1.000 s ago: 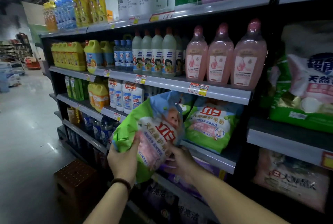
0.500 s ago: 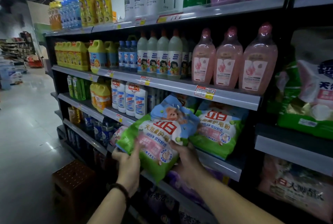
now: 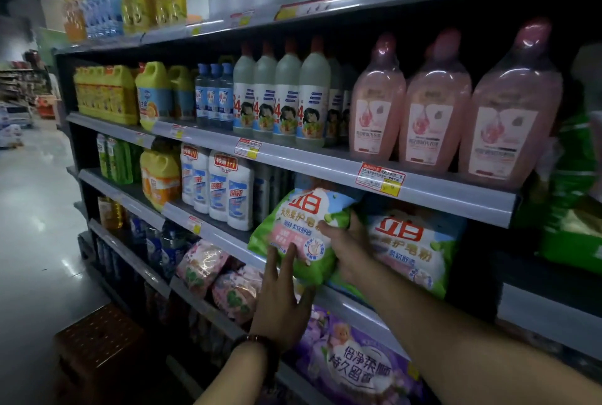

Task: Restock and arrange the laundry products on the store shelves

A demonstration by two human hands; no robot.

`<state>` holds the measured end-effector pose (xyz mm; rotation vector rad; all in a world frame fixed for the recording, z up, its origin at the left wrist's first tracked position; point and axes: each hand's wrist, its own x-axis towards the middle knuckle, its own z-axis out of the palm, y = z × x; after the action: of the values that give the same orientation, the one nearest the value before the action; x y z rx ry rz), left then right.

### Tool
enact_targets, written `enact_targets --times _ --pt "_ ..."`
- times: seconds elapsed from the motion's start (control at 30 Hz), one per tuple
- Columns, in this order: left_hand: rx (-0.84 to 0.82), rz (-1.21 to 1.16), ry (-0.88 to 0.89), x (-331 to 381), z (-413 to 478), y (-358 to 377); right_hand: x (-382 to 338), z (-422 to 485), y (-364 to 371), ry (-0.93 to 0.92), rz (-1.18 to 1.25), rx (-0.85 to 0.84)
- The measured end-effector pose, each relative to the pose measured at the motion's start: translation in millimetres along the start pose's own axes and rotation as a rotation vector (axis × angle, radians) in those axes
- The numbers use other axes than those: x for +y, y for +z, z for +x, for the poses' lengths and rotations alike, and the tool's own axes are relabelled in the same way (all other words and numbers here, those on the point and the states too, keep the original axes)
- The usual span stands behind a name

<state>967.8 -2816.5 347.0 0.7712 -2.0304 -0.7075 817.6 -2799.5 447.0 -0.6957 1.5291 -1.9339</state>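
A green, blue and pink detergent powder bag (image 3: 298, 225) leans on the third shelf (image 3: 224, 235), its top tucked under the shelf above. My right hand (image 3: 350, 250) grips its right edge, thumb across the front. My left hand (image 3: 283, 302) presses its lower front with straight fingers. A matching bag (image 3: 412, 250) stands just to the right on the same shelf.
White bottles (image 3: 224, 188) stand left of the bag. Pink bottles (image 3: 423, 101) fill the shelf above. Pink packs (image 3: 203, 266) and a purple bag (image 3: 355, 362) lie on lower shelves. A brown stool (image 3: 101, 346) stands on the aisle floor at lower left.
The bag went from mid-air in front of the shelves up and back onto the third shelf, beside its twin. My left hand let go of its edge and now presses flat.
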Motion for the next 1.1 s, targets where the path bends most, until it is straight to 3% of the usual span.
enact_targets --times 0.13,0.23,0.37,0.5,0.7,0.93,1.1 --pt "-0.073 0.062 -0.032 2 37 17 -7 28 -4 -0.042 -0.095 0.092" --pt "-0.141 0.172 -0.129 5 52 28 3 36 2 -0.114 -0.326 0.137" --pt "-0.245 0.41 -0.21 7 52 29 13 33 11 -0.095 -0.543 0.089" --pt "-0.284 0.48 -0.242 9 55 27 16 17 18 -0.018 -0.745 0.162" --pt "-0.312 0.496 -0.283 11 57 34 25 2 12 -0.172 -1.002 0.173" --pt "-0.371 0.411 -0.354 10 61 33 14 -10 5 -0.079 -1.026 0.022" --pt "-0.424 0.414 -0.311 14 45 17 17 -58 -19 -0.275 -0.942 -0.026"
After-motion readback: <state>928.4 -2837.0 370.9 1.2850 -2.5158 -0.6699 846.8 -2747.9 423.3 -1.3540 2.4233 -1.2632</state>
